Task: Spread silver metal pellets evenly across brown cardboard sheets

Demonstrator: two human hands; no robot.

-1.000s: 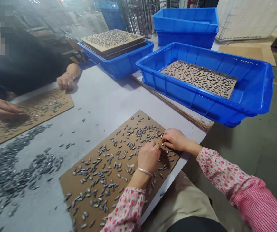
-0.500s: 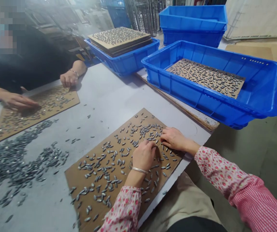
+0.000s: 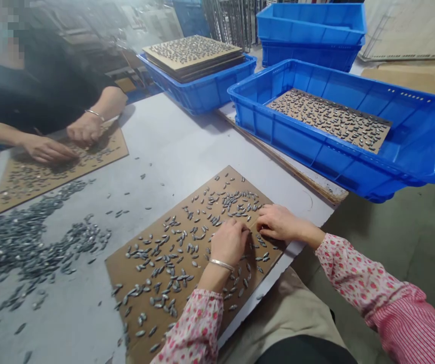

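Observation:
A brown board [image 3: 198,318] lies on the white table before me, scattered with small spindle-shaped grey metal pieces [image 3: 170,273]. Over its right part, my left hand [image 3: 229,242] is closed, fingertips bent down to the board. Just right of it, my right hand [image 3: 278,222] also has its fingers curled and pressed together, near the board's right edge. What either set of fingertips holds, if anything, is hidden. Loose pieces surround both hands, with a denser cluster [image 3: 232,201] just beyond them.
A loose heap of the same pieces [image 3: 16,242] covers the table's left. Across it, a co-worker's hands [image 3: 58,146] work over another board [image 3: 117,154]. A blue crate [image 3: 297,146] holds one covered board; another crate [image 3: 198,96] bears a stack of boards. Stacked crates [image 3: 310,38] stand behind.
The view has shifted slightly. My hands stay close together over the same part of the board, fingers still curled. The co-worker's hands have come closer together.

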